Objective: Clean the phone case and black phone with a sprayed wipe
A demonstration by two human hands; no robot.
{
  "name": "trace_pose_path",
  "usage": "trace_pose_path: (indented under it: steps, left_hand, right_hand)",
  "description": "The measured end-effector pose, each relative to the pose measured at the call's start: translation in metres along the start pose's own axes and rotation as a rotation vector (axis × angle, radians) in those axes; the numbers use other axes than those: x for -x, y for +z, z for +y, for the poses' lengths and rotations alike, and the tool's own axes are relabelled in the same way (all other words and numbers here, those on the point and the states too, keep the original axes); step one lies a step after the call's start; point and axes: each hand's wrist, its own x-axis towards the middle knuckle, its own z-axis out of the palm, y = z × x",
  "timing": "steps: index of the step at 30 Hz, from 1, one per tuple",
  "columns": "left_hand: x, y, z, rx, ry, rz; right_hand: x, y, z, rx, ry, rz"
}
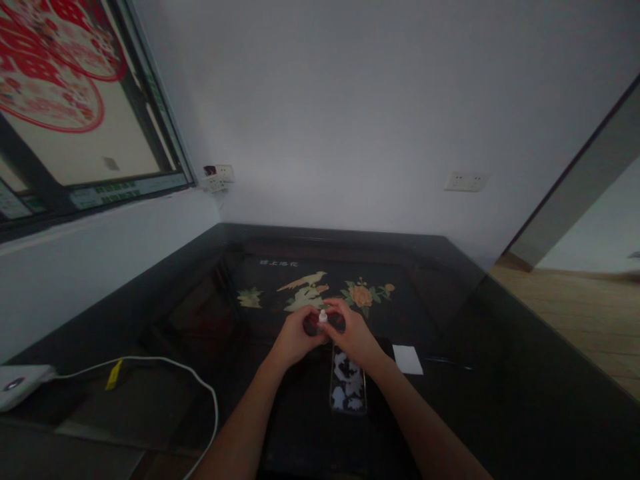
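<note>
Between my hands, over the middle of the table, stands a small white-topped bottle (323, 317) with a narrow tip. My left hand (297, 338) curls round it from the left, thumb and fingers closed on its lower part. From the other side my right hand (354, 335) pinches it near the top with thumb and forefinger. Much of the bottle's body is hidden by the fingers. Just below the right hand lies a phone case (349, 390) with pale flower-like and star-like shapes on it; the right hand and wrist cover its upper part.
Beside the right forearm lie a white square card (407, 359) and a thin dark pen-like stick (449, 362). A white power strip (23, 385) with a yellow-tagged white cable (190, 373) runs along the left. The dark glossy table (500, 400) carries a bird-and-flower picture and meets the wall.
</note>
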Motion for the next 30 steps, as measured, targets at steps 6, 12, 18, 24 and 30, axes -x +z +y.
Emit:
trace_pose_path:
  steps: [6, 12, 18, 24, 30]
  left_hand:
    - [0.001, -0.001, 0.003, -0.005, -0.010, -0.003]
    - [0.001, -0.002, 0.004, -0.046, -0.019, 0.007]
    - [0.001, -0.001, 0.002, -0.065, -0.018, 0.020]
    - [0.001, -0.001, 0.001, -0.132, 0.043, 0.047]
    - [0.003, -0.001, -0.006, -0.171, 0.080, 0.069]
  right_hand:
    - [-0.001, -0.003, -0.002, 0.005, -0.022, 0.016]
    - [-0.004, -0.004, -0.002, -0.048, -0.032, 0.130]
    - [-0.009, -0.012, -0.008, -0.398, 0.019, 0.327]
    - [-0.010, -0.031, -0.013, -0.730, 0.158, 0.467]
    - [0.020, -0.068, 0.001, -0.941, 0.274, 0.552]
